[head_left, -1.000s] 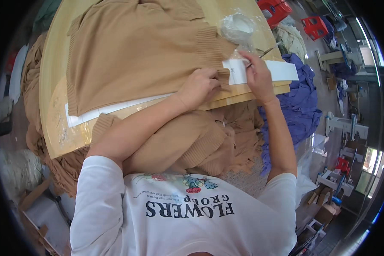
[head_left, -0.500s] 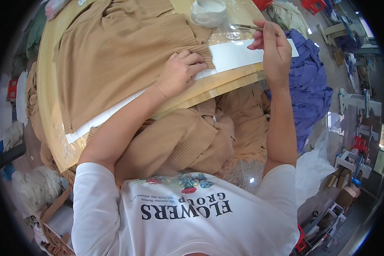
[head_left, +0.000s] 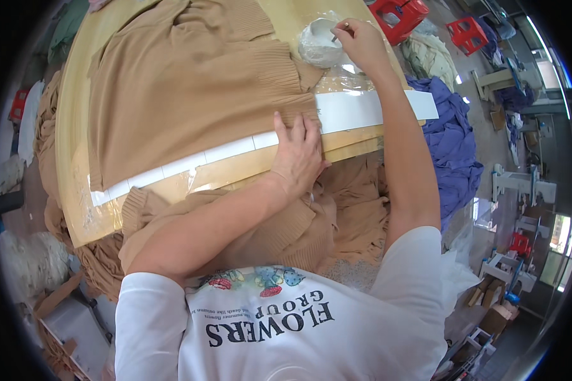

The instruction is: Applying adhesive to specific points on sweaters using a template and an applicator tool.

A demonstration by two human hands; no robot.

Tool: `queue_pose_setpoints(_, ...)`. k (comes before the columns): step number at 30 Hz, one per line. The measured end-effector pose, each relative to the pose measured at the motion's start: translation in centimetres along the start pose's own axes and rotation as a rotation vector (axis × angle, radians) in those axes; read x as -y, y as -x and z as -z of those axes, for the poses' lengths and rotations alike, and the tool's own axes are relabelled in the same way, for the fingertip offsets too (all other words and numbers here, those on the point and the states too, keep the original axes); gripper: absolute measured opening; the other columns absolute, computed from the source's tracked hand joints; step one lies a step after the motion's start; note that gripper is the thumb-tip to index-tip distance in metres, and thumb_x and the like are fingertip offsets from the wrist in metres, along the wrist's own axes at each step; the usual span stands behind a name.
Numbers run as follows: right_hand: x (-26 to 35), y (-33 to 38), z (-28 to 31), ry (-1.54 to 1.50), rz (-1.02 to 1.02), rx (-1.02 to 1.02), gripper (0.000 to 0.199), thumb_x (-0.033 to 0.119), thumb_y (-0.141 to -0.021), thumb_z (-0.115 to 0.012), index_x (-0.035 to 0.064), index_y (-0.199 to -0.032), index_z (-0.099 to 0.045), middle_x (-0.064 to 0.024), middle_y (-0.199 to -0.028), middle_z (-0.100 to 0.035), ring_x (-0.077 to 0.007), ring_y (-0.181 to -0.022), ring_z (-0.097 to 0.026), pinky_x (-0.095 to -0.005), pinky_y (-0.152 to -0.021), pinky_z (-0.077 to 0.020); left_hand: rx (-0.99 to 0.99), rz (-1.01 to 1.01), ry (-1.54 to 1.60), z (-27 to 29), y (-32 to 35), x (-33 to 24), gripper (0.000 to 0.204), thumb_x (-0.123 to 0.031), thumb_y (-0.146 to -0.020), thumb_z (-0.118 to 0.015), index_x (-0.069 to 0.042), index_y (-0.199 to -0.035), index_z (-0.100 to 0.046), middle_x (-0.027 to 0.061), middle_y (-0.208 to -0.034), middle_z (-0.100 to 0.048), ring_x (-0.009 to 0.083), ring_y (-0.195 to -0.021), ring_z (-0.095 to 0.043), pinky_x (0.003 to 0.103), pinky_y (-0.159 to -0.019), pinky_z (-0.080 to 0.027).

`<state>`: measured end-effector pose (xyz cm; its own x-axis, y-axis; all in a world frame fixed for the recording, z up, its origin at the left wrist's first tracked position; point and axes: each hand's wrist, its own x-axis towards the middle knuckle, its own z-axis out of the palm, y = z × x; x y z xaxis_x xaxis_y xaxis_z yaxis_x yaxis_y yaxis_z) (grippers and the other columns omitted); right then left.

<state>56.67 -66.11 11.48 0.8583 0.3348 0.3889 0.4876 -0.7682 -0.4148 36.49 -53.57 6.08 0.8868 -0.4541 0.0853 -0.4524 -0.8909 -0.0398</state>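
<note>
While the left hand (head_left: pixel 297 155) lies flat and open on the tan sweater (head_left: pixel 190 95), pinning its hem over the white strip (head_left: pixel 362 109) on the tabletop (head_left: pixel 70 159), the right hand (head_left: pixel 361 39) pinches a thin stick into the white bowl (head_left: pixel 318 44) just beside it.

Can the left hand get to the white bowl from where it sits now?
Probably yes. The left hand lies flat on the tan sweater's hem, and only sweater lies between it and the white bowl, though the right hand already occupies the bowl.
</note>
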Motion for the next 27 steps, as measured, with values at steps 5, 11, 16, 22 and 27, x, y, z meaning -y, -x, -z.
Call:
queue_pose_setpoints(5, 1.1, -0.2, 0.8, -0.538, -0.145, -0.038, 0.024, 0.021, -0.082, -0.064, -0.0028, -0.083, -0.065, -0.0031, -0.067, -0.062, -0.0096, -0.058, -0.057, -0.0244, -0.054, -0.0439, -0.104, 0.057, 0.121, -1.3, 0.6, -0.1, 0.065, -0.049, -0.08, -0.053, 0.003, -0.119, -0.051, 0.0197, -0.125, -0.036, 0.0363, -0.122, -0.031, 0.068, -0.09, -0.025)
queue_pose_setpoints(11, 2.6, 2.8, 2.6, -0.991, -0.263, -0.382, 0.019, 0.014, -0.093, -0.048, -0.0048, -0.091, -0.045, -0.0191, -0.084, -0.062, -0.0238, -0.067, -0.065, -0.0306, -0.063, -0.0564, -0.167, 0.065, 0.196, -2.2, 0.8, -0.3, 0.067, -0.048, -0.08, -0.053, 0.0, -0.126, -0.044, 0.0169, -0.13, -0.035, 0.0374, -0.124, -0.029, 0.069, -0.089, -0.025)
queue_pose_setpoints(16, 7.2, 10.0, 3.2, -1.0, -0.335, -0.428, 0.011, 0.007, -0.093, -0.048, -0.0027, -0.096, -0.042, -0.0183, -0.087, -0.061, -0.0234, -0.072, -0.064, -0.0309, -0.067, -0.0557, -0.141, 0.1, 0.207, -2.3, 1.0, -0.3, 0.066, -0.048, -0.08, -0.054, -0.006, -0.129, -0.043, 0.0126, -0.133, -0.034, 0.0384, -0.126, -0.026, 0.072, -0.089, -0.023)
queue_pose_setpoints(22, 9.0, 14.8, 0.8, -0.858, -0.349, -0.281, 0.011, 0.001, -0.088, -0.055, -0.0017, -0.095, -0.047, -0.011, -0.087, -0.061, -0.0142, -0.076, -0.064, -0.0224, -0.068, -0.0511, -0.154, 0.112, 0.22, -2.0, 0.9, -0.3, 0.065, -0.048, -0.079, -0.055, -0.009, -0.13, -0.043, 0.0096, -0.134, -0.033, 0.039, -0.128, -0.024, 0.074, -0.088, -0.022)
queue_pose_setpoints(27, 8.6, 15.1, -0.9, -0.819, -0.335, -0.223, 0.01, 0.001, -0.087, -0.056, -0.0018, -0.094, -0.049, -0.0084, -0.083, -0.061, -0.0137, -0.074, -0.064, -0.0218, -0.065, -0.0505, -0.11, 0.103, 0.197, -2.2, 0.9, -0.3, 0.067, -0.052, -0.081, -0.052, -0.009, -0.131, -0.042, 0.0095, -0.135, -0.032, 0.0416, -0.129, -0.022, 0.076, -0.089, -0.02)
